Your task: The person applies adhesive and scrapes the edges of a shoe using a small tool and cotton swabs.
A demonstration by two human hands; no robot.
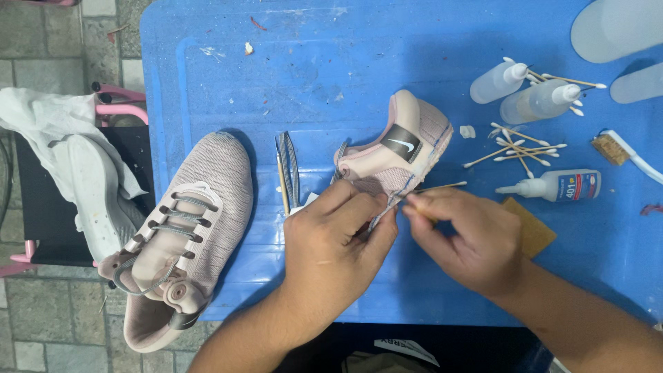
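A pale pink sneaker (pixel 400 148) lies on its side on the blue table (pixel 331 62), heel away from me. My left hand (pixel 335 242) grips its near part, fingers curled over the upper. My right hand (pixel 466 238) pinches a thin wooden stick (pixel 442 186) whose tip rests against the shoe's side seam. A second pink sneaker (pixel 183 221) with grey laces sits upright at the table's left edge, toe hanging over the front.
Two clear squeeze bottles (pixel 532 93), scattered cotton swabs (pixel 518 148), a small glue bottle (pixel 559 185), a brush (pixel 621 153), brown sandpaper (pixel 532 228) and white insoles (pixel 615 31) lie to the right. A pair of shears (pixel 289 173) lies between the shoes. A grey-white shoe (pixel 97 200) rests on a stool at left.
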